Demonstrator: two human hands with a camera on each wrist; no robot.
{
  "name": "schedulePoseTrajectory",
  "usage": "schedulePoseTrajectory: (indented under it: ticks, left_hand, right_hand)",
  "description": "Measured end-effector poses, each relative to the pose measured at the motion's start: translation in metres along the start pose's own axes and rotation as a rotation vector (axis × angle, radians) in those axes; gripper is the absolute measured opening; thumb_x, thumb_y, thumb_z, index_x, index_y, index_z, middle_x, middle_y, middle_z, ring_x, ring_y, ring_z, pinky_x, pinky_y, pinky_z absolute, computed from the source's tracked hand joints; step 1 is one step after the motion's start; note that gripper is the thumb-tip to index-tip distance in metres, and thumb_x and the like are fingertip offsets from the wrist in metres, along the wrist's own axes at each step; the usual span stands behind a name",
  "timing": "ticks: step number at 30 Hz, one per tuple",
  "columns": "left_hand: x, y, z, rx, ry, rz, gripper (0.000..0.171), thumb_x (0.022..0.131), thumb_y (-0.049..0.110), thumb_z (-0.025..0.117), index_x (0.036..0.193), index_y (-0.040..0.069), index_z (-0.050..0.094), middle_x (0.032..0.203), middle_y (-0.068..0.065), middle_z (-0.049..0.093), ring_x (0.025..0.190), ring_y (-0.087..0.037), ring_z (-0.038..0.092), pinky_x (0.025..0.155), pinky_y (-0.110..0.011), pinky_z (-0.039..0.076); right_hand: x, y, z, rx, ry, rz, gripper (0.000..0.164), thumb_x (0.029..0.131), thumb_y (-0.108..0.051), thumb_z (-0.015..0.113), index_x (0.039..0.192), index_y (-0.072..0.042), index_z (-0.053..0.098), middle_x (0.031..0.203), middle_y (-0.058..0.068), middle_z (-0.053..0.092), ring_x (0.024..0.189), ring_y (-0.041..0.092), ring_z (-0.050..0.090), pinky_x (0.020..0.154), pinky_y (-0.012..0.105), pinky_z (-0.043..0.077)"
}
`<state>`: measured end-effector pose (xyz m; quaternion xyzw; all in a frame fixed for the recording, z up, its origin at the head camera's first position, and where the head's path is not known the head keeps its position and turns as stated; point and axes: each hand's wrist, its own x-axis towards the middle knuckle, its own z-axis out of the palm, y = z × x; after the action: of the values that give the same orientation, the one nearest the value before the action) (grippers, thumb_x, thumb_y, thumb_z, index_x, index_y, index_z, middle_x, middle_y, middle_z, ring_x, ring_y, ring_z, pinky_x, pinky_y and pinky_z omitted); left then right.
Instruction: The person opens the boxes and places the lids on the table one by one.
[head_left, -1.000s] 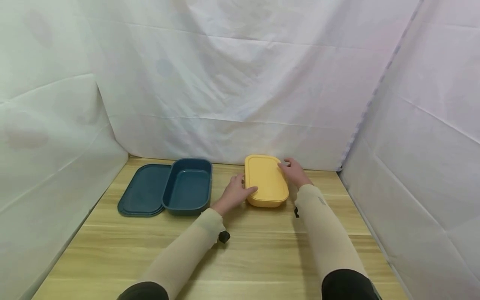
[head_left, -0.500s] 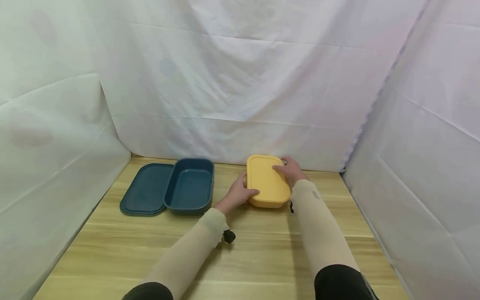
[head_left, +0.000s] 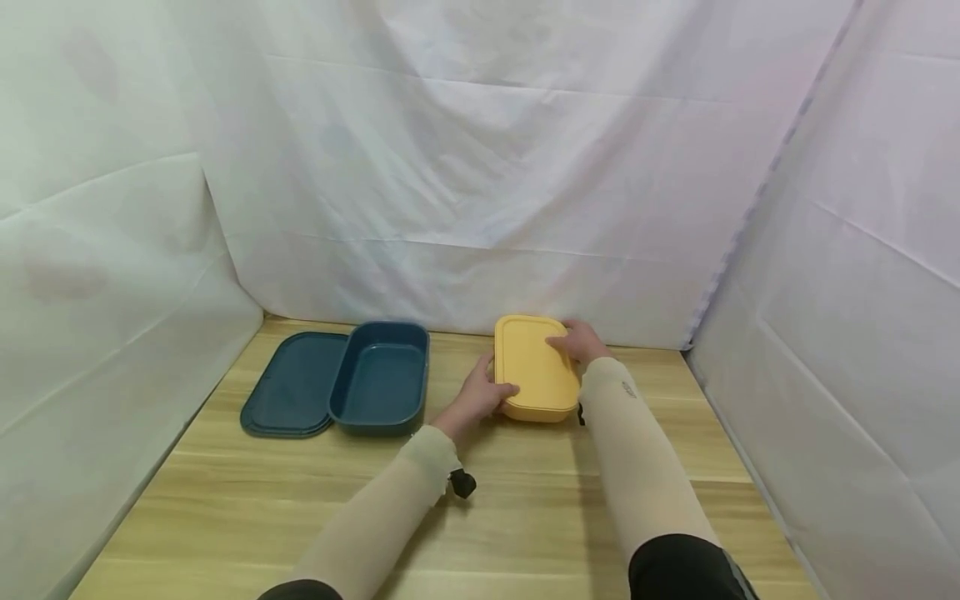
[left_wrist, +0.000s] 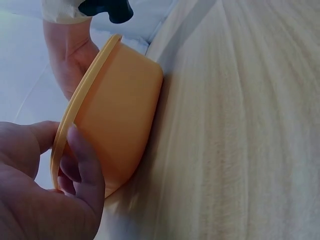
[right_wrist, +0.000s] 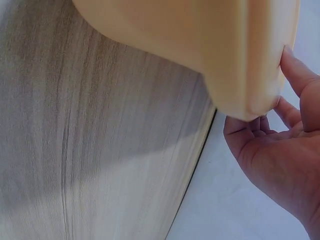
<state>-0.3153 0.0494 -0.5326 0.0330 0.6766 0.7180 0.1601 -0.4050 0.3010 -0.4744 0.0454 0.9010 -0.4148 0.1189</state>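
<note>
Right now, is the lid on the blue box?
No, the blue box sits open on the table, and its lid lies flat beside it on the left.

Both my arms reach forward in beige sleeves toward the far edge of the tabletop, forearms nearly parallel. My left hand (head_left: pixel 480 393) has its thumb hooked over a rim and its fingers (left_wrist: pixel 85 165) curled beneath in a firm grip. My right hand (head_left: pixel 573 342) lies farther back, thumb on top, fingers (right_wrist: pixel 260 125) bent round the far side.
</note>
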Motion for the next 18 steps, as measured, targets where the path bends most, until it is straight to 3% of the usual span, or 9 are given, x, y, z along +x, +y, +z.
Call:
schedulePoseTrajectory:
  ticks: [9,18]
  left_hand:
    - [-0.0034,-0.0033,0.0007,-0.017,0.036,-0.009,0.106,0.098,0.004,0.082,0.179,0.018,0.016,0.124,-0.022,0.071,0.075,-0.021,0.074,0.069,-0.034,0.063]
    - [-0.0045,-0.0022,0.0039,-0.025,0.032,-0.003,0.103,0.099,0.004,0.081,0.179,0.019,0.018,0.123,-0.023,0.069,0.070,-0.018,0.071,0.066,-0.031,0.063]
  right_hand:
    - [-0.0010,0.0015,0.0025,-0.018,-0.004,-0.024,0.073,0.111,-0.032,0.070,0.169,0.000,0.038,0.153,0.027,0.056,0.112,0.034,0.062,0.095,0.048,0.055]
    - [-0.0035,0.0079,-0.0012,0.042,-0.024,-0.039,0.074,0.112,-0.032,0.068,0.171,-0.002,0.034,0.159,0.028,0.051,0.128,0.039,0.064,0.102,0.052,0.057]
